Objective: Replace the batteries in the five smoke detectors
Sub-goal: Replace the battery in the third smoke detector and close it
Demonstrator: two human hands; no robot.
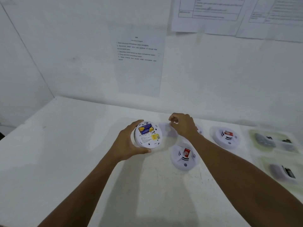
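Table front: a white table (65, 161) with faint scuffs between the two forearms; its left half is bare, so the open room lies there.
Near detector: a round white near detector (178, 162) sits face up on the table under the right forearm. It has dark slots, a red label and a small grey button at its front edge.
Left hand: the left hand (126, 145) grips the held detector from the left, thumb curled under the near rim and fingers over the far rim.
Held detector: the held detector (147, 141) is above the table, left of centre, with its back tilted toward the camera. The back is white and round, with small notches around the rim, printed text and a yellow sticker. Its open bay shows yellow and blue batteries (145, 129).
Right hand: the right hand (183, 126) is just right of the held detector, its fingers curled with the tips close to the thumb.
Pale piece: a blurred pale piece (166, 131) lies at those fingertips; I cannot tell whether they pinch it.
Hidden detector: a hidden detector (200, 131) shows only as a sliver behind the right wrist.
Far detector: the far detector (227, 141) sits face up further right and has the same red label.
Right edge: an upper green mat (252, 133) and a lower green mat (265, 161) carry dark blurred things near the table's right side.
Back edge: the table meets a white wall (82, 54), with a corner at far left. A printed sheet (139, 71) hangs above the hands.
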